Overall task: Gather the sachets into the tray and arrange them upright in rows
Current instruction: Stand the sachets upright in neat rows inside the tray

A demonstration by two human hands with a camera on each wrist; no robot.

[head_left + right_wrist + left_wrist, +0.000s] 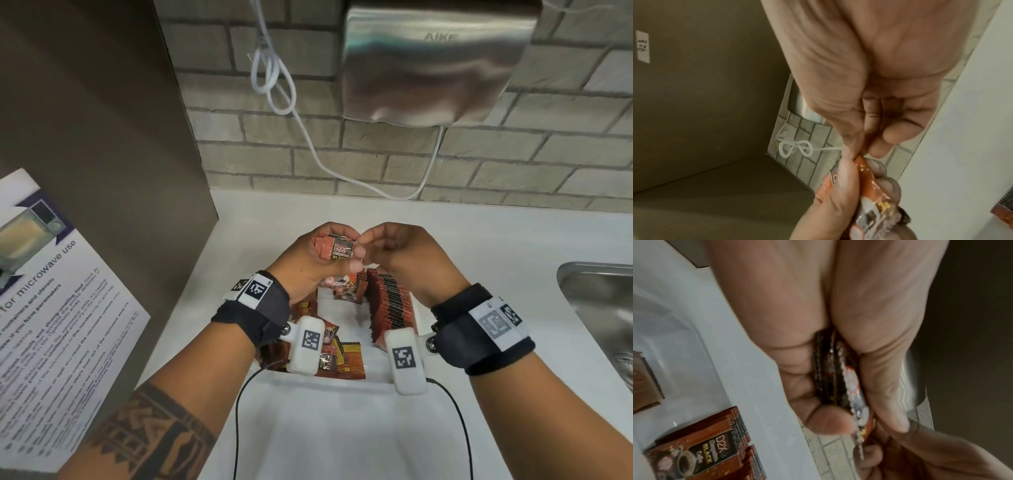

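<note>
Left grip [301, 260] clasps sachet bundle [337, 247], count unclear; right grip [394, 250] pinches bundle edge above one tray [342, 382].

"D2X BLACK Coffee" on sachet [698, 456], "AIKE" on hand dryer [435, 61], "microwave use" on poster [51, 308]

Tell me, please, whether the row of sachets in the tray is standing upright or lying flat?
Upright: the row of sachets stands on edge, packed side by side, in the tray.
</note>
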